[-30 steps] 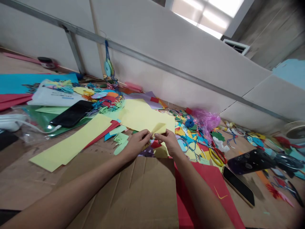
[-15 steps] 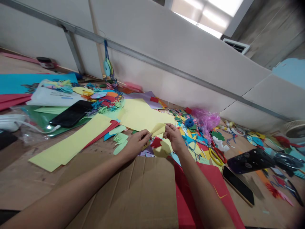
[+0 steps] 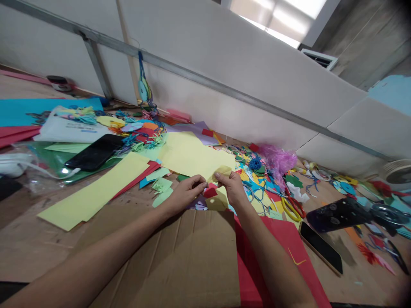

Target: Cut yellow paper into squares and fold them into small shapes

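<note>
The right hand (image 3: 234, 187) shifted from the small yellow paper's (image 3: 224, 169) right edge, laying its thumb (image 3: 221, 176) across the paper.

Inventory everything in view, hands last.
Small paper: one, yellow, centre
Large sheet: one, yellow, beyond small paper
Long paper: count unclear, yellow, left
Cardboard: one, brown, foreground
Broad sheet: one, red, right of cardboard
Bottle: one, dark, right
Right phone: one, black, beside bottle
Left phone: one, black, left
Scissors: count unclear, yellow and red handles, beside bottle
Wall: one, white, behind
Plastic: one, pink, by wall
Scraps: many, mixed, centre-right
Left hand: one, bare, at small paper
Right hand: one, bare, pinching small paper
</note>
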`<state>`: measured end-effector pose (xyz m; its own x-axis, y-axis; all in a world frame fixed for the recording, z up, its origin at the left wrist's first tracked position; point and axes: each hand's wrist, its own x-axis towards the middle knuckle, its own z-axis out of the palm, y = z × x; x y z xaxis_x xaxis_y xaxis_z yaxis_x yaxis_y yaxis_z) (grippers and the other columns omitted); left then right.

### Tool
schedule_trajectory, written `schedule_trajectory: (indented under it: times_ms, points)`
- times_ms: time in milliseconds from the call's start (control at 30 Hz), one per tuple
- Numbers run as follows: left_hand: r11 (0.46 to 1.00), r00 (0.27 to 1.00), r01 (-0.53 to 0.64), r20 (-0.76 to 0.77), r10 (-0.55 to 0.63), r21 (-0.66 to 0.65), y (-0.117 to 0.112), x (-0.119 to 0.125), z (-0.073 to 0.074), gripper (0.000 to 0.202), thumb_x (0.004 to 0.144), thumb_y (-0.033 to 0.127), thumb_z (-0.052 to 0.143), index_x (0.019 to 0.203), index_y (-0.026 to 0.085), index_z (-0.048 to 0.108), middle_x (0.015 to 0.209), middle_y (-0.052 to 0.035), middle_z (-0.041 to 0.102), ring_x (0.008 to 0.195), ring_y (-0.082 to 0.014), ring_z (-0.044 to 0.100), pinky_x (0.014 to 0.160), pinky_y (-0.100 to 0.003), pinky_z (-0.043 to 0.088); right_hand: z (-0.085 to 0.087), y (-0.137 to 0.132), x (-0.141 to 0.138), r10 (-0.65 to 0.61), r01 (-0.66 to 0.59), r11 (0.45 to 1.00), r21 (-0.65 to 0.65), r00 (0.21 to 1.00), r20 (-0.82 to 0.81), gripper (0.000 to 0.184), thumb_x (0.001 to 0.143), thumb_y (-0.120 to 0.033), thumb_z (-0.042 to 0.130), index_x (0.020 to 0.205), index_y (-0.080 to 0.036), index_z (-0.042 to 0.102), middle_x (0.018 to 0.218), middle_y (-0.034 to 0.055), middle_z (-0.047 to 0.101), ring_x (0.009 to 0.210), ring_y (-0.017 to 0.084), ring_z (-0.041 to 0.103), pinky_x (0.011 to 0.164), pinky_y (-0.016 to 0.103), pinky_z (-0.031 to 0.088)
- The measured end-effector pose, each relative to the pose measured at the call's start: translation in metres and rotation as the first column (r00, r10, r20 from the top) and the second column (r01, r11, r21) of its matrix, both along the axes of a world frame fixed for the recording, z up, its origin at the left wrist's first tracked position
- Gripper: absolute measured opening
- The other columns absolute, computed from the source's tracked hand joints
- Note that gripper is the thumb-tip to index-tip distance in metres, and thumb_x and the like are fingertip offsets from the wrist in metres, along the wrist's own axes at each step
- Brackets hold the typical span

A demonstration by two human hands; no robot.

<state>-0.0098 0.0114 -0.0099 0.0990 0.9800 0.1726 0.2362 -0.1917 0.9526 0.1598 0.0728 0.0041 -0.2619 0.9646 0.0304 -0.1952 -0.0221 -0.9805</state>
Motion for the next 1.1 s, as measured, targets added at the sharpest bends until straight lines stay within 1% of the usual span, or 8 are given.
schedule_trajectory:
  times_ms: [167,333,400,533,633,733,900,1100]
  points:
    - [1.0,0.997,0.023,0.07,-0.022,-0.016,0.0005,-0.0001,0.0029,0.028,0.086,0.045,0.057,0.074,0.02,0.057,0.068,0.0023,0.057,0.067,-0.0152,0.052,0.063,-0.027,0.042,0.0002,-0.0011,-0.0008,0.004,-0.004,1.0,0.031,1.0,-0.002,0.023,0.062,-0.035,0.084,0.069,-0.019,0.069,0.065,-0.0012,0.064,0.06,0.013,0.051,0.056,0.026,0.04]
    - [0.995,0.99,0.077,0.127,-0.068,-0.069,0.0005,-0.0009,0.0013,0.035,0.089,0.052,0.053,0.08,0.02,0.06,0.077,-0.0006,0.063,0.072,-0.017,0.057,0.068,-0.029,0.047,0.0022,-0.0024,-0.0001,0.029,-0.03,0.998,0.05,0.999,0.018,0.021,0.063,-0.034,0.085,0.069,-0.019,0.072,0.066,-0.0009,0.065,0.061,0.013,0.052,0.055,0.025,0.04]
    - [0.996,0.992,0.067,0.109,-0.059,-0.067,0.0005,-0.0007,0.0014,0.036,0.09,0.053,0.051,0.078,0.02,0.059,0.075,-0.0006,0.062,0.071,-0.0169,0.057,0.067,-0.029,0.046,0.0028,-0.0044,-0.0013,0.036,-0.037,0.998,0.042,0.999,0.032,0.021,0.063,-0.033,0.085,0.07,-0.019,0.072,0.067,-0.0006,0.066,0.061,0.013,0.052,0.055,0.025,0.041]
    - [1.0,1.0,0.014,0.023,-0.014,-0.013,0.0019,0.0005,0.0022,0.034,0.09,0.048,0.051,0.071,0.02,0.054,0.066,0.0024,0.055,0.064,-0.0149,0.051,0.062,-0.027,0.041,0.0032,-0.0074,-0.0039,0.031,-0.032,0.999,0.03,0.999,0.029,0.021,0.062,-0.033,0.085,0.07,-0.019,0.072,0.067,-0.0005,0.066,0.061,0.013,0.053,0.056,0.026,0.041]
    - [1.0,1.0,0.006,0.023,-0.006,-0.005,0.0023,0.0007,0.0009,0.034,0.09,0.049,0.051,0.073,0.02,0.055,0.065,0.0025,0.055,0.063,-0.0147,0.05,0.061,-0.027,0.04,0.0029,-0.0072,-0.004,0.022,-0.022,0.999,0.034,1.0,0.006,0.02,0.063,-0.033,0.084,0.07,-0.018,0.072,0.066,-0.0009,0.065,0.061,0.013,0.053,0.056,0.025,0.041]
    - [0.999,0.996,0.023,0.084,-0.019,-0.044,0.002,-0.0005,-0.0017,0.036,0.089,0.054,0.054,0.077,0.02,0.059,0.07,0.001,0.06,0.067,-0.0158,0.055,0.064,-0.028,0.043,0.0023,-0.0051,-0.003,0.012,-0.011,0.999,0.04,1.0,-0.028,0.02,0.063,-0.032,0.084,0.069,-0.018,0.072,0.065,-0.0019,0.064,0.06,0.012,0.051,0.055,0.025,0.04]
    - [0.989,0.962,0.074,0.271,-0.037,-0.13,0.0027,-0.0018,-0.0037,0.044,0.085,0.062,0.059,0.08,0.019,0.063,0.072,-0.0014,0.065,0.07,-0.0172,0.058,0.067,-0.03,0.047,0.0002,-0.0007,-0.0009,-0.019,0.019,1.0,0.009,0.997,-0.071,0.023,0.06,-0.032,0.086,0.069,-0.018,0.07,0.064,-0.0028,0.062,0.058,0.011,0.048,0.052,0.024,0.037]
    - [0.976,0.937,0.115,0.348,-0.044,-0.187,0.0027,-0.0003,-0.0026,0.042,0.08,0.06,0.068,0.078,0.018,0.065,0.07,-0.0011,0.065,0.068,-0.016,0.057,0.067,-0.029,0.045,-0.0007,0.0002,-0.0014,0.003,-0.002,1.0,0.017,0.998,-0.063,0.023,0.06,-0.032,0.086,0.069,-0.018,0.07,0.065,-0.0023,0.063,0.059,0.011,0.05,0.054,0.024,0.038]
